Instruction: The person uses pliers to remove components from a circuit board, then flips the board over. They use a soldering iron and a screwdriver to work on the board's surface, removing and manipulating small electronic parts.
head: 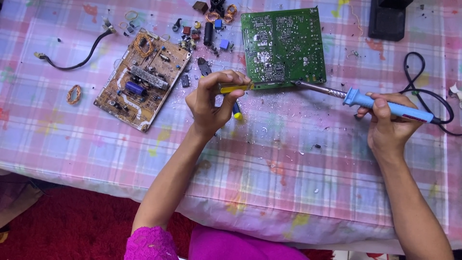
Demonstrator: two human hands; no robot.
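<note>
The right hand point(387, 123) is closed around a blue soldering iron point(385, 107), its tip touching the lower edge of the green board point(282, 45). The left hand point(214, 103) grips a yellow tool point(234, 88) just left of that tip, at the same edge. A brown board point(143, 86) lies well left of the green board.

A bright magenta lace sleeve point(151, 243) covers the left upper arm; both forearms and 2 hands are bare.
</note>
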